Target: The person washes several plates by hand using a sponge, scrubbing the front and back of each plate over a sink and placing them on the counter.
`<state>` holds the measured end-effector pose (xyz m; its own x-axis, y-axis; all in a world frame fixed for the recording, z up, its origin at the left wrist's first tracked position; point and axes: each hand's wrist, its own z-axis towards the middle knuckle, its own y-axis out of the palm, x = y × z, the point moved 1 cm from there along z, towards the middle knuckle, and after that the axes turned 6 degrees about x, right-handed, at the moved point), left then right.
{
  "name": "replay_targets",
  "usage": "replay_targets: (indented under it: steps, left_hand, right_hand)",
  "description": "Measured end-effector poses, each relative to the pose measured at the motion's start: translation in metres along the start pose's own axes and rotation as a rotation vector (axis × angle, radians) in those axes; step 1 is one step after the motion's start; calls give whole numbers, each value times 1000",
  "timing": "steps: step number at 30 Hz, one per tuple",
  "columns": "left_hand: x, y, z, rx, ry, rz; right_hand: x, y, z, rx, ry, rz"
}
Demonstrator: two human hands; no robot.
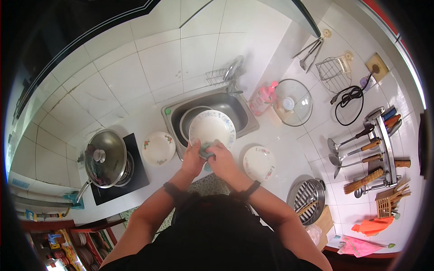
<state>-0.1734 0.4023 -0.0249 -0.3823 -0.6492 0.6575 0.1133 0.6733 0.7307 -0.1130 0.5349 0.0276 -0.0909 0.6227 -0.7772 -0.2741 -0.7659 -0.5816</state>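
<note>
Over the sink's front edge, my left hand (193, 159) grips the near rim of a white plate (211, 127) with a blue floral border. A grey-green cloth (205, 151) is bunched in my right hand (222, 160), pressed against the plate's near side. Beneath the plate lies the stainless-steel sink (242, 117), with a round metal basin (185, 118) inside, partly hidden. To the left, a white plate with red flowers (158, 148) rests on the counter. Another white plate, pink-flowered (259, 163), sits to the right.
A lidded wok (105, 159) stands on the black gas stove (139, 179) at left. A pink soap bottle (262, 99) and a glass lid (293, 108) are right of the faucet (232, 86). A steamer pot (307, 201) is at right. Utensils hang from a wall rack (386, 145).
</note>
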Motion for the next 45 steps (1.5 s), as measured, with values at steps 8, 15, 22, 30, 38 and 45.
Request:
replay_targets:
  steps: [8, 15, 22, 30, 38, 45]
  left_hand:
    - [-1, 5, 0, -29, -88, 49]
    - [4, 1, 2, -115, -143, 334]
    - [8, -7, 16, -80, -110, 175]
    - [15, 7, -2, -79, -166, 264]
    - [13, 3, 4, -61, -87, 128]
    - [14, 0, -1, 6, -88, 108]
  right_hand:
    - [43, -41, 15, 196, -72, -389]
    - [32, -33, 47, 355, -173, -156]
    - [19, -15, 6, 29, -296, -201]
    - [30, -44, 35, 356, -140, -288]
    - [17, -32, -8, 6, -344, -271]
    - [49, -63, 0, 455, 17, -120]
